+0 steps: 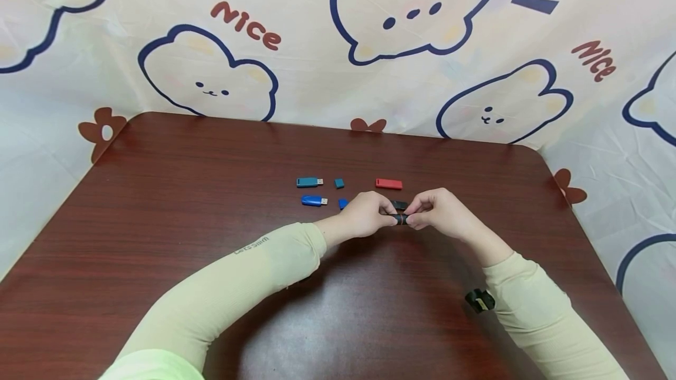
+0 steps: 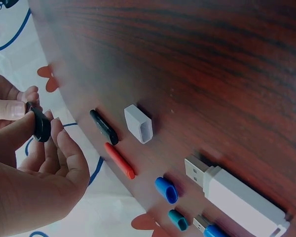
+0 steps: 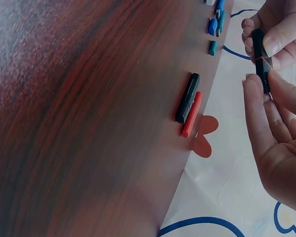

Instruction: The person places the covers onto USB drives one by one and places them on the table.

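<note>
Between both hands is a black USB stick (image 1: 401,219), held just above the table with a thin reddish line around its middle in the right wrist view. My left hand (image 1: 364,214) pinches one end between thumb and fingers. The other end is pinched by my right hand (image 1: 440,210), close to the left fingertips. Whether the two halves are fully joined I cannot tell. Just beyond the hands lies another black USB stick (image 1: 399,205), partly hidden in the head view. A red USB stick (image 1: 389,183) lies farther back.
To the left are a teal USB stick (image 1: 309,182) with its teal cap (image 1: 339,183) apart, and a blue USB stick (image 1: 314,200) near its blue cap (image 1: 343,203). The left wrist view shows a white USB stick (image 2: 246,202) and a white cap (image 2: 138,124).
</note>
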